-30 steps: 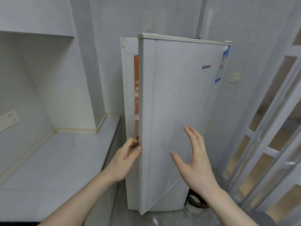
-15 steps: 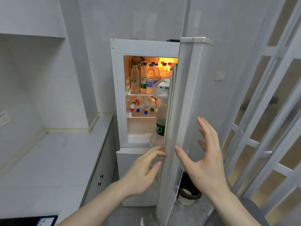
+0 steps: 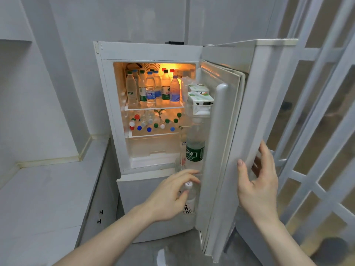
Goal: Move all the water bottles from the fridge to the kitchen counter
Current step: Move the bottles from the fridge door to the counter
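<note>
The fridge (image 3: 148,52) stands open, and its door (image 3: 226,131) hides part of the door rack. Labels on the water bottles (image 3: 151,89) inside are too small to read. A big bottle (image 3: 195,144) with a green label stands in the rack. The left hand (image 3: 169,198) reaches with loose fingers toward a small white-capped bottle (image 3: 189,196) there. The right hand (image 3: 257,185) grips the door's edge. The counter (image 3: 48,189) sits left of the fridge.

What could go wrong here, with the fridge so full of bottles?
The bottles lying stacked on the middle shelf could roll out if one is pulled. The left hand reaches for the small white-capped bottle low in the fridge door, close under a big green-labelled bottle, so it might knock that. The right hand holds the door's edge; if it lets go, the door may swing.
</note>
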{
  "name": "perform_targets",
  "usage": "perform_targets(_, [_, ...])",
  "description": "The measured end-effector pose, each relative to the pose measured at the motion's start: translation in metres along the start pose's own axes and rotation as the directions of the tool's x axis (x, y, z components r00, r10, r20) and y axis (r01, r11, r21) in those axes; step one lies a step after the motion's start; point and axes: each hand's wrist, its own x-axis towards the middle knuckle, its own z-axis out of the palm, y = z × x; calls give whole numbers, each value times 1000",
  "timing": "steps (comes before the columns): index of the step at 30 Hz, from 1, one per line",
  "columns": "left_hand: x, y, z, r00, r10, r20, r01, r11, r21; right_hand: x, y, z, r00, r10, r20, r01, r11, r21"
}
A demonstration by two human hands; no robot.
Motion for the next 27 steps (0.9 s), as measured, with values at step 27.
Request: perform_targets(27, [75, -6, 4, 999, -18, -42, 21, 998, 61, 63, 103, -74, 961, 6, -275, -99, 941, -323])
